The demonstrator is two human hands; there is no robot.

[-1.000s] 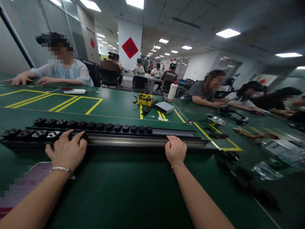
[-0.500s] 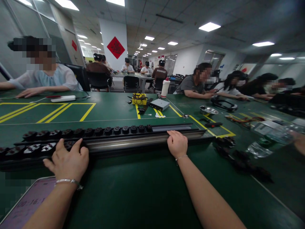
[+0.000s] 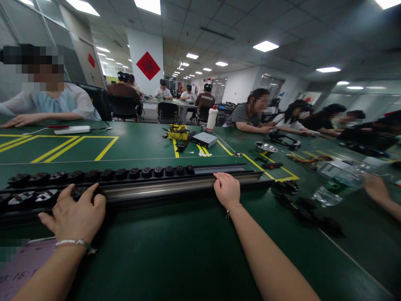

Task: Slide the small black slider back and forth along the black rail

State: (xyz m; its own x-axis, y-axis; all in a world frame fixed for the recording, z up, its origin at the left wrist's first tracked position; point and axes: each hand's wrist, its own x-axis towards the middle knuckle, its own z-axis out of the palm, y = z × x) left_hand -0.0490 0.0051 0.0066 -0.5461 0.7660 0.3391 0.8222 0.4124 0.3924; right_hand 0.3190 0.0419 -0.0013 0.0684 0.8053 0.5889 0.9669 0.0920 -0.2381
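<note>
Two long black rails lie side by side across the table. My left hand (image 3: 78,215) is over the near rail, its fingers bent and apart around a round black socket module (image 3: 78,191) that shows between two fingers. More modules with pronged or metal-looking tops sit left of it, among them a shiny-topped module (image 3: 46,195). My right hand (image 3: 228,190) has its fingers together, curled over the near metal-lined rail (image 3: 163,189) toward its right end. The far rail (image 3: 219,168) carries a row of black modules (image 3: 134,172); its right part shows a bare channel. The fingertips' undersides are hidden.
A phone (image 3: 23,267) lies at the lower left. Loose black parts (image 3: 308,207) lie to the right, near a plastic bottle (image 3: 335,186) beside another person's hand (image 3: 377,188). Beyond the rails are a yellow box (image 3: 178,133), a grey box (image 3: 204,139) and a metal bowl (image 3: 266,147).
The whole view has shifted slightly, so things appear further left. Both hands keep their places on the rail. At the right, more of the other person's hand shows by the bottle.
</note>
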